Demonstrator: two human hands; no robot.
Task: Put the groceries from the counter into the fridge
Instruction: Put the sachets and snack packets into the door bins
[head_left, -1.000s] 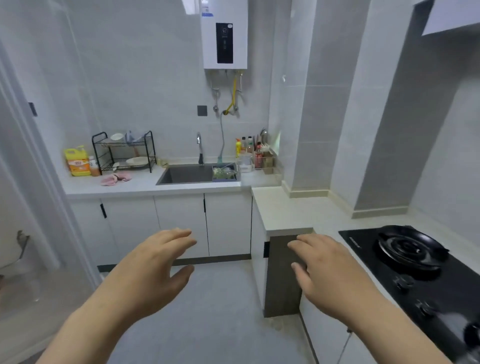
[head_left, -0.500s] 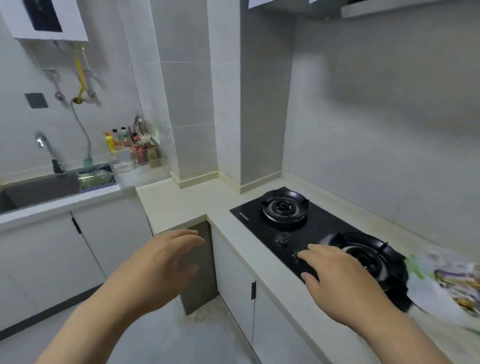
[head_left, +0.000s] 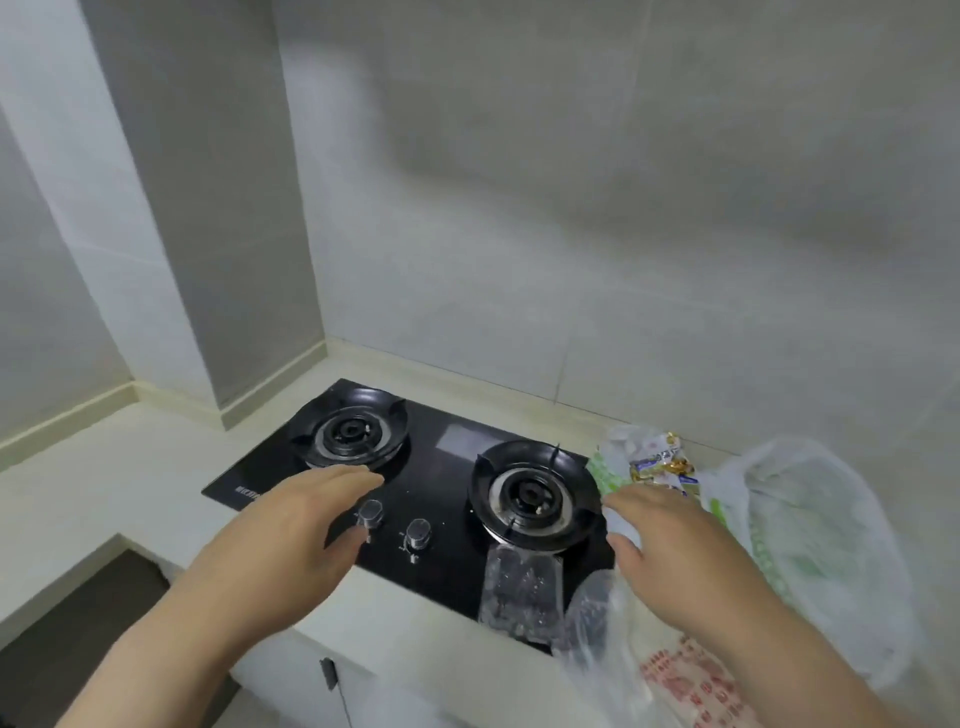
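Green-white packet w/ gold label: just right of hob. Thin bag of greens slumped further right. Clear pouch of dark bits flat on hob's front edge; similar crumpled bag beside it. Red-print bag near hob's front-right corner.

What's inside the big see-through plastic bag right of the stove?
Through the plastic bag only pale green shapes show, perhaps vegetables; the cloudy film blurs them, so I cannot tell which. Its near left part is hidden behind the right hand and forearm.
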